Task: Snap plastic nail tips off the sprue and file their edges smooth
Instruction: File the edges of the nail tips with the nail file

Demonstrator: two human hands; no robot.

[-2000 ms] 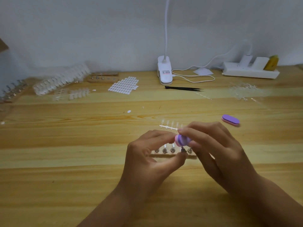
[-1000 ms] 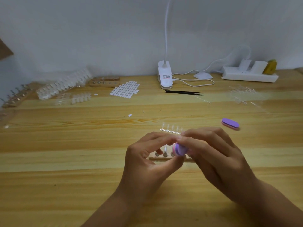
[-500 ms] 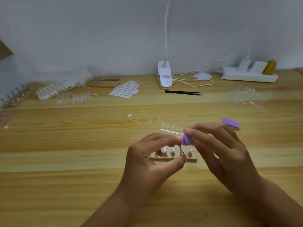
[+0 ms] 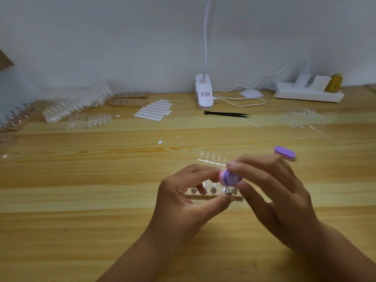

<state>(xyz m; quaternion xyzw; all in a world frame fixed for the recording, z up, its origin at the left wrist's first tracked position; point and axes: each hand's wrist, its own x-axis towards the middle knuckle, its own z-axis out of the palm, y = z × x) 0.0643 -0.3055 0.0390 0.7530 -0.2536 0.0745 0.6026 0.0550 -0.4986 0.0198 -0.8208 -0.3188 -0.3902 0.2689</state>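
Since the frame half a second earlier, the file block (image 4: 230,178) has dropped slightly and shifted toward the left hand. The rest of the bench is unchanged.

1. Right hand (image 4: 278,200): grasps the purple-and-pink file block between thumb and fingertips, directly above the wooden stand (image 4: 213,196).
2. Left hand (image 4: 179,202): fingers curled, with thumb tip and index finger pinching a small metal peg (image 4: 226,190) just over the wooden stand. The file block touches the index fingertip. A nail tip on the peg cannot be made out.
3. Sprue (image 4: 211,162): lies flat on the table (image 4: 81,180) just behind the wooden stand, with a row of clear tips attached.
4. Second file (image 4: 284,152): purple, lies behind and to the right of the wooden stand, partly covered by the right fingers.
5. Tweezers (image 4: 226,114): black, lie well behind the wooden stand.
6. Lamp clip (image 4: 204,94): white, stands far behind the wooden stand at the wall. It carries a label with red and dark print that is too small to read.
7. Power strip (image 4: 307,93): white, far behind and to the right of the wooden stand. No writing on it is legible.
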